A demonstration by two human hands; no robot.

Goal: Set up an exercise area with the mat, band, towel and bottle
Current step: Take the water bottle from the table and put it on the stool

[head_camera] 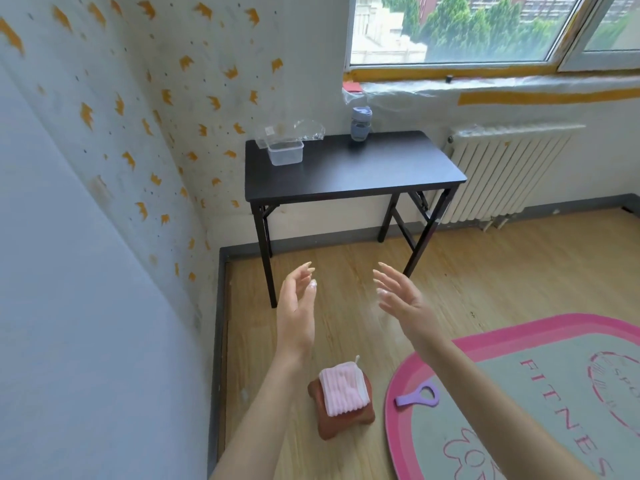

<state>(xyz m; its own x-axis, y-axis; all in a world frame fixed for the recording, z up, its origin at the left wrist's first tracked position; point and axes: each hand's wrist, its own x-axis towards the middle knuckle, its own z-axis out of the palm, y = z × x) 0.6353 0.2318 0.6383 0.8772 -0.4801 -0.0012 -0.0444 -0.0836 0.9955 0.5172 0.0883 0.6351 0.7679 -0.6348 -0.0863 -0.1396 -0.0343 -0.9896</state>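
Note:
A grey exercise mat [540,382] with a pink border and the word FITNESS lies flat on the wooden floor at the lower right. A purple band [417,397] rests on its left part. A folded pink towel [343,393] sits on a small brown stool [341,422] left of the mat. A blue-grey bottle [360,123] stands upright at the back of the black table [349,174]. My left hand [297,306] and my right hand [398,296] are raised in front of the table, fingers apart, holding nothing.
A clear plastic box [285,152] and crumpled plastic wrap [304,130] sit on the table's left rear corner. A white radiator [505,171] stands under the window to the right. A wall with orange crown marks runs along the left.

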